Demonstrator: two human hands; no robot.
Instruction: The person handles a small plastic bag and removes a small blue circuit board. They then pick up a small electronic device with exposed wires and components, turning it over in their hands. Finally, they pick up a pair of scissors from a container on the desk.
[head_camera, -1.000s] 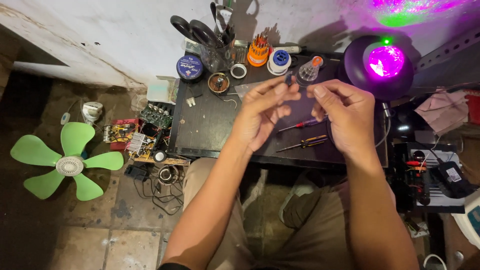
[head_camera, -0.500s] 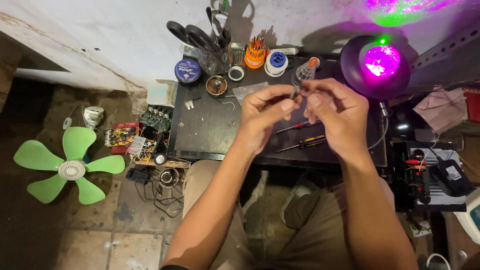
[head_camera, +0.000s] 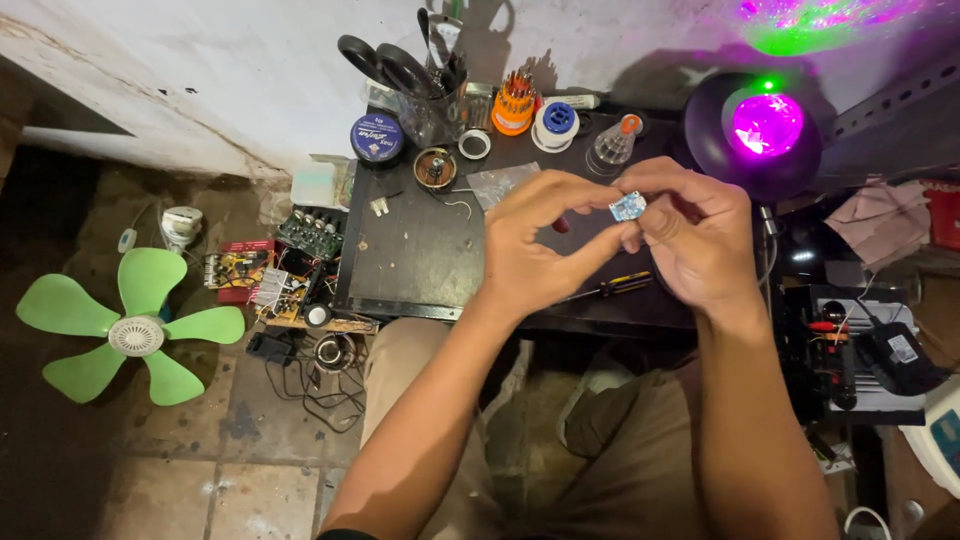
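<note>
Both my hands meet above a small black work table (head_camera: 420, 260). A tiny blue circuit board (head_camera: 628, 207) is pinched between the fingertips of my left hand (head_camera: 535, 250) and my right hand (head_camera: 695, 240). Under my hands on the table lies a screwdriver with a yellow and black handle (head_camera: 622, 285). A red-handled tool is mostly hidden behind my left hand.
At the table's back stand a cup with scissors (head_camera: 430, 85), an orange bit holder (head_camera: 514, 103), a solder spool (head_camera: 556, 125), a blue tin (head_camera: 377, 136) and a glowing purple dome lamp (head_camera: 765, 130). Circuit boards (head_camera: 280, 270) and a green fan blade (head_camera: 130, 325) lie on the floor at left.
My hands have come slightly nearer to me and lower over the table, still holding the small blue board between them. The view shifted a little.
</note>
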